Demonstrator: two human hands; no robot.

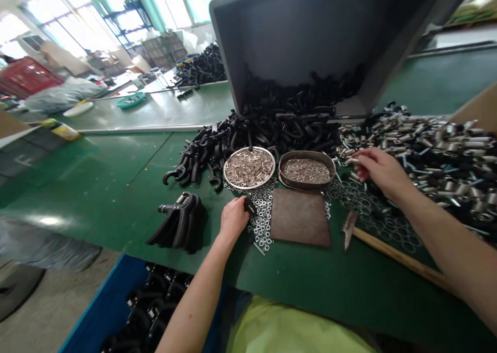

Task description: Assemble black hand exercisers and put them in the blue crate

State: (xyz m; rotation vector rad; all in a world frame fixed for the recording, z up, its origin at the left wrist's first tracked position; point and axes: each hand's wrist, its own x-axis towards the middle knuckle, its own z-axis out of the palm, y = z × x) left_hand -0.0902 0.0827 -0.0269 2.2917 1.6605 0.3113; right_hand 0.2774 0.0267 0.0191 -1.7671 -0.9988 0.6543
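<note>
My left hand is closed around a black plastic part, just above the scattered metal nuts. Most of that part is hidden by the fingers. My right hand pinches a small silvery metal cylinder at the left edge of a heap of metal cylinders and bolts. Below it lie many thin wire rings. Between the hands a brown metal plate rests flat on the green table. Several curved black handles stand grouped left of my left hand.
A round dish of small pins and an oval tin of tiny metal pieces sit behind the plate. A hammer lies at right. Behind, a tipped grey bin spills black parts. A blue crate with black parts is below left.
</note>
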